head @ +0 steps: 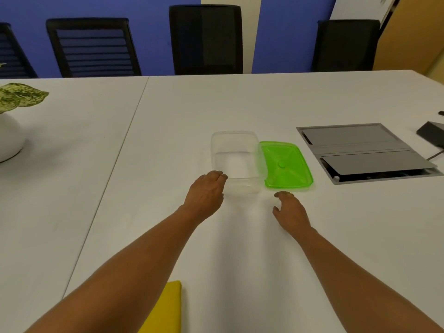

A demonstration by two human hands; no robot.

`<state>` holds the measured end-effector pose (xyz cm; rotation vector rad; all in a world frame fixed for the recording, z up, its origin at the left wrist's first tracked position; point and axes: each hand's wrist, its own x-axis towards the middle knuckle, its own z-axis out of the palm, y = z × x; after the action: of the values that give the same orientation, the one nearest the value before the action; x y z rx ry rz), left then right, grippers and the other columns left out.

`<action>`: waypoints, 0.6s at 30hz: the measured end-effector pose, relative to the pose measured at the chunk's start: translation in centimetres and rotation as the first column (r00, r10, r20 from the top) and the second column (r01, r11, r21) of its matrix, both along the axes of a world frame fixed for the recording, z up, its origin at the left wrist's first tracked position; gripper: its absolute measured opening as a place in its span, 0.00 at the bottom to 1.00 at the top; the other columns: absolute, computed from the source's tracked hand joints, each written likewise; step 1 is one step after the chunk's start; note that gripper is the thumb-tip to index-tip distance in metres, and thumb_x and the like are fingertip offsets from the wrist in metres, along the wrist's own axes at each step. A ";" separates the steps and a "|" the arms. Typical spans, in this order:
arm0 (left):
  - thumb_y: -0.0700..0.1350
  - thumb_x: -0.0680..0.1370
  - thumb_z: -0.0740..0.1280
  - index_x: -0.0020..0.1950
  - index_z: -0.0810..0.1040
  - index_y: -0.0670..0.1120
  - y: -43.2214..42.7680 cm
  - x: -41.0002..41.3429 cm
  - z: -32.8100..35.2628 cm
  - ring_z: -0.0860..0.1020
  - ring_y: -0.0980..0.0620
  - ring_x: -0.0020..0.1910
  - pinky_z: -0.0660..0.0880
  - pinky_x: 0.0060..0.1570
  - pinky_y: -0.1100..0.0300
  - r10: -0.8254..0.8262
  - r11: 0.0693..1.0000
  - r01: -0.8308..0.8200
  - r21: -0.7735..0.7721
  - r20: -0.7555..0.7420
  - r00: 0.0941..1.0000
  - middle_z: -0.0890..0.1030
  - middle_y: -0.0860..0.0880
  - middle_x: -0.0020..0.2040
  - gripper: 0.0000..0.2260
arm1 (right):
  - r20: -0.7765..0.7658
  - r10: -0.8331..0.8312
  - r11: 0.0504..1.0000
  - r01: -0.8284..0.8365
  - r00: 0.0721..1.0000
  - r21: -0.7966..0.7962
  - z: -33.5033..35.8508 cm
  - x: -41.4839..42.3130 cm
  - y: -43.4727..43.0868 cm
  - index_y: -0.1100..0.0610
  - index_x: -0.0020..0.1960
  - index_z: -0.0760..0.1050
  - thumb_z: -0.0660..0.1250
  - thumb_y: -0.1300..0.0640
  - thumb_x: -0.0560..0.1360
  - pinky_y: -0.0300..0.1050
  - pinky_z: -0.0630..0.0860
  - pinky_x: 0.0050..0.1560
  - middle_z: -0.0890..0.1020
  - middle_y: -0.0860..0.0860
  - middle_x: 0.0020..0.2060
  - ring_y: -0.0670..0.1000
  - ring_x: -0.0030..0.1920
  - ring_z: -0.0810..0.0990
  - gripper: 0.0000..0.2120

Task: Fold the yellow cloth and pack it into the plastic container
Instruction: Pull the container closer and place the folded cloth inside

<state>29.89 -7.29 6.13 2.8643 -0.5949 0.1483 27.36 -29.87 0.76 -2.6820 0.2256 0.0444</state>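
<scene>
Both hands, the left hand [206, 191] touching the empty plastic container [236, 162] and the right hand [290, 210] just short, reach loosely spread, likely to draw it toward the folded yellow cloth [165, 308].

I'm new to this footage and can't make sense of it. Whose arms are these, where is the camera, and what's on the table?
There is no machine: a person wears a camera on the head, looking forward and down at their own bare arms. The left hand touches the near corner of an empty clear plastic container; the right hand hovers open, holding nothing. A green lid lies right of the container. The folded yellow cloth sits near the bottom edge on the white table.
</scene>
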 end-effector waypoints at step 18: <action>0.32 0.75 0.61 0.54 0.77 0.40 -1.3 4.3 -1.0 0.75 0.42 0.41 0.69 0.44 0.55 -0.038 0.986 0.037 0.160 0.005 0.999 0.82 0.41 0.46 0.11 | 0.008 0.135 0.917 -0.122 0.991 -0.379 -3.0 4.9 -1.1 0.59 0.60 0.70 0.49 0.67 0.78 0.45 0.67 0.58 0.74 0.57 0.58 0.54 0.61 0.70 0.16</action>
<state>34.16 -8.61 5.15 3.0058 -0.6918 0.1114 32.29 -30.97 -2.19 -3.0779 0.0480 -0.0060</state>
